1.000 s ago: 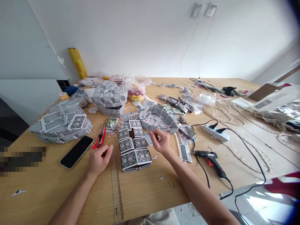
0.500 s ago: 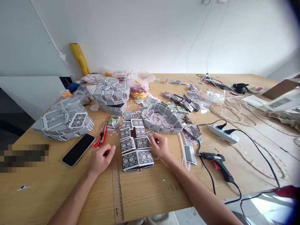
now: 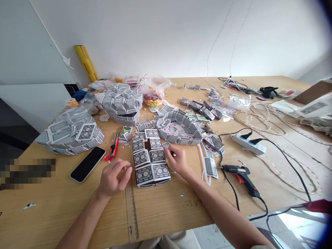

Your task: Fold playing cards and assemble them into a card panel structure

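Observation:
A long panel of patterned playing cards [image 3: 157, 156] lies in front of me, with a dark gap along its middle. At its right edge my right hand [image 3: 176, 159] is closed in a pinch, with a small piece of playing card [image 3: 166, 144] showing at the fingertips. My left hand [image 3: 114, 176] hovers left of the panel's near end, its fingers loosely bent, the thumb apart and nothing between them. Beneath and beside it a clear ruler [image 3: 132, 214] lies on the table. Beyond the panel sits a card-walled tray [image 3: 178, 140] with a pointed outline.
To the left are a red utility knife [image 3: 113, 148], a phone [image 3: 88, 164] and two card-covered shapes [image 3: 70, 135], [image 3: 121, 102]. On the right lie a glue gun [image 3: 242, 178], a power strip [image 3: 248, 144] and loose cables. Several card packs [image 3: 204, 110] are heaped behind.
My left hand has moved slightly right toward the panel, and its fingers have opened somewhat. My right hand stays pinched at the panel's right edge. The view has shifted a little.

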The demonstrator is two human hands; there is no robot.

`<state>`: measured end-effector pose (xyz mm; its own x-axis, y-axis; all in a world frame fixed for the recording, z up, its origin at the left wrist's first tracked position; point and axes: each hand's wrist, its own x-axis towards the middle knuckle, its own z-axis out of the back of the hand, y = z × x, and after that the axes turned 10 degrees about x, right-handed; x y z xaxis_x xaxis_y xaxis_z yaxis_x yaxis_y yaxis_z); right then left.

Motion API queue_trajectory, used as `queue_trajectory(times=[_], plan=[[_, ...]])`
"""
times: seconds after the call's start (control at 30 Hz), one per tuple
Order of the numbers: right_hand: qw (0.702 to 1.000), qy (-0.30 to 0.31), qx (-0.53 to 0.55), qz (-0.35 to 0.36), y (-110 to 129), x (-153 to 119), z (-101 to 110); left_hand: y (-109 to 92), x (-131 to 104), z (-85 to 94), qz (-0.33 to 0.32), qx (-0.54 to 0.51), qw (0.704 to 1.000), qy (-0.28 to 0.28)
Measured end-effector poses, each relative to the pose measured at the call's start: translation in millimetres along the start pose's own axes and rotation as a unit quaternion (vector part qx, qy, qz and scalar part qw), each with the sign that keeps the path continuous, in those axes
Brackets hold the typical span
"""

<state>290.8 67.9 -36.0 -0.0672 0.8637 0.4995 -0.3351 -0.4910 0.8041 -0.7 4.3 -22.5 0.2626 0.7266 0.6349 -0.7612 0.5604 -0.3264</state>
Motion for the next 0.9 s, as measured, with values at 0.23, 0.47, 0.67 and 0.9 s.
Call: queue_trajectory(times=[0.23, 0.47, 0.67, 0.9], plan=[[0.995, 0.069, 0.008, 0.075, 14.9, -10.1, 4.9, -6.6, -1.2, -6.8, 0.038, 0.025, 0.999, -0.003], [0.997, -0.045, 0.013, 0.057, 4.4, -9.2, 14.3, 8.8, 4.0, -1.0, 0.082, 0.083, 0.992, -0.044], [0.997, -0.069, 0.015, -0.008, -2.9, -4.5, 12.6, 39.5, 24.7, 38.6, 0.097, 0.177, 0.975, -0.094], [0.998, -0.048, 0.036, -0.011, -3.1, -6.8, 6.4, 86.3, 42.5, 85.7, 0.12, 0.314, 0.941, -0.049]])
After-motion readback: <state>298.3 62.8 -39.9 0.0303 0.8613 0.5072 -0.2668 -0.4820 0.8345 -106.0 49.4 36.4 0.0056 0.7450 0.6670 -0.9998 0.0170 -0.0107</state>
